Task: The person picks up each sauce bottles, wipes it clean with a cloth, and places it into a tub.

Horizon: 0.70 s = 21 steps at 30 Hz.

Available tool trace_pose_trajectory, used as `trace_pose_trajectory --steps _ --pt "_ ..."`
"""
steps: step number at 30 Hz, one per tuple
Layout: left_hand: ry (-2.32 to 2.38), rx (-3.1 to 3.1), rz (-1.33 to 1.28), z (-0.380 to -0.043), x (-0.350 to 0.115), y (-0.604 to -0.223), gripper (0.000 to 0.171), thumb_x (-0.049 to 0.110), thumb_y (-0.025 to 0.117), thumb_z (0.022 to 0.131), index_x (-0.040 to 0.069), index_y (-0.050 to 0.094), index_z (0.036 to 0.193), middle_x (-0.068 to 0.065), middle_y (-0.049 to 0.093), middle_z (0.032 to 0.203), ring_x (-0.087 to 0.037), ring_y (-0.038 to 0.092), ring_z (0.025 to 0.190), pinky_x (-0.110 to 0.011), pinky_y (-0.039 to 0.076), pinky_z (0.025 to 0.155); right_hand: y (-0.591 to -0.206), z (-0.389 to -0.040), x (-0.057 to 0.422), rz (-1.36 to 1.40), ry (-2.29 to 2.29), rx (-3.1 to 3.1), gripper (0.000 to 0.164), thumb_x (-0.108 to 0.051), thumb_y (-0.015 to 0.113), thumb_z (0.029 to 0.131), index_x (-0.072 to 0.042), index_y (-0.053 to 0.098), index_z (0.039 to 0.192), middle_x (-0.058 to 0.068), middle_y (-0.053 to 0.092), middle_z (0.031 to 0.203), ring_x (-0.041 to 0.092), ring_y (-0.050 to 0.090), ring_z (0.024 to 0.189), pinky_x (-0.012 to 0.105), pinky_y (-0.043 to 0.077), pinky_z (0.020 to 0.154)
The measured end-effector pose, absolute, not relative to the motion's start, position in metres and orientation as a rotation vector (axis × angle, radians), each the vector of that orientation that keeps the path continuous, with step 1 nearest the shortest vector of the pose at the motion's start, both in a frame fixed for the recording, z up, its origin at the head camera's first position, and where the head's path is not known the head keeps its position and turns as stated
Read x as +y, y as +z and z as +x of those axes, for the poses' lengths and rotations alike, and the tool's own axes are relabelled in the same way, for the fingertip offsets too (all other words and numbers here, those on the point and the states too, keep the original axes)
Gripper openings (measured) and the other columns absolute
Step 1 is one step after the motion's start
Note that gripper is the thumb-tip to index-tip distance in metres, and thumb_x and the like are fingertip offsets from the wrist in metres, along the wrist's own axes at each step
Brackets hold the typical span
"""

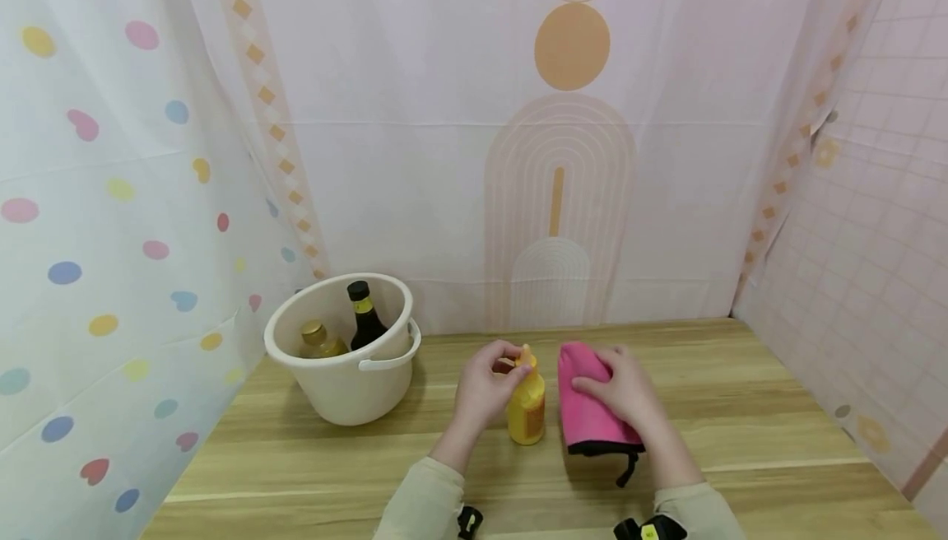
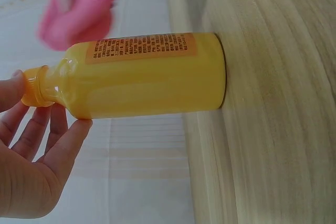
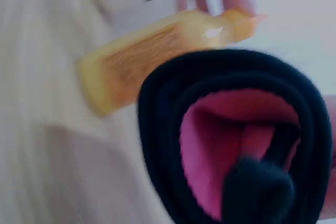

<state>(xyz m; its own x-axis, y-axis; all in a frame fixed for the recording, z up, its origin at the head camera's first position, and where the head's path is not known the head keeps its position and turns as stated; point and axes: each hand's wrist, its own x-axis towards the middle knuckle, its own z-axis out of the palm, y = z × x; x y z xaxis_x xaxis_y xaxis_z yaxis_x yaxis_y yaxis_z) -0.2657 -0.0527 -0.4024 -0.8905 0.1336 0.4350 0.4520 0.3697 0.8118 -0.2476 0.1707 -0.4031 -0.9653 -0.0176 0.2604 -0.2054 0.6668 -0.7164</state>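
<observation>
A yellow squeeze bottle (image 1: 526,416) with an orange pointed cap stands upright on the wooden table, a printed orange label on its side. My left hand (image 1: 481,384) pinches the cap between thumb and fingers, its other fingertips near the bottle's neck in the left wrist view. To the right, my right hand (image 1: 624,389) grips a pink fabric sleeve (image 1: 581,408) beside the bottle. The sleeve's black-rimmed mouth (image 3: 262,69) faces toward me, and a black strap (image 1: 628,472) hangs from it. Through the mouth the right wrist view shows a pink lining; the sleeve's far inside is hidden.
A cream bucket (image 1: 355,392) with a handle stands at the left. Inside it are a dark bottle with a black cap (image 1: 365,322) and a gold-capped bottle (image 1: 320,340). Patterned curtains (image 1: 415,194) enclose the wooden table (image 1: 741,408) at the back and sides.
</observation>
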Motion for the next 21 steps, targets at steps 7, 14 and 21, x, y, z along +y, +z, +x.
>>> trace_pose_trajectory --steps 7,14,21 --pt "-1.520 -2.319 -0.537 -0.266 -0.054 -0.404 0.012 0.012 0.078 0.087 0.011 0.072 0.097 -0.003 0.069 0.101 -0.022 0.067 0.084 -0.028 0.057 0.067 -0.392 -0.249 0.157 0.184 1.318 -2.472 0.052 -0.031 0.079 0.086 -0.005 0.065 0.128 0.019 0.055 0.124 0.032 0.056 0.104 0.046 0.049 0.084" --pt "-1.528 -2.314 -0.546 -0.266 -0.054 -0.404 0.012 0.009 0.077 0.087 0.010 0.071 0.097 -0.005 0.069 0.101 -0.025 0.067 0.085 -0.028 0.056 0.066 -0.403 -0.250 0.135 0.186 1.413 -2.444 0.050 -0.030 0.080 0.085 -0.010 0.066 0.128 0.015 0.055 0.122 0.028 0.056 0.100 0.043 0.051 0.080" --pt "-1.505 -2.318 -0.539 -0.266 -0.053 -0.403 0.013 0.009 0.077 0.087 0.008 0.071 0.098 -0.008 0.069 0.101 -0.025 0.067 0.085 -0.026 0.055 0.062 -0.413 -0.249 0.126 0.219 1.399 -2.444 0.036 -0.024 0.081 0.084 -0.007 0.071 0.114 0.013 0.057 0.112 0.025 0.056 0.092 0.038 0.051 0.074"
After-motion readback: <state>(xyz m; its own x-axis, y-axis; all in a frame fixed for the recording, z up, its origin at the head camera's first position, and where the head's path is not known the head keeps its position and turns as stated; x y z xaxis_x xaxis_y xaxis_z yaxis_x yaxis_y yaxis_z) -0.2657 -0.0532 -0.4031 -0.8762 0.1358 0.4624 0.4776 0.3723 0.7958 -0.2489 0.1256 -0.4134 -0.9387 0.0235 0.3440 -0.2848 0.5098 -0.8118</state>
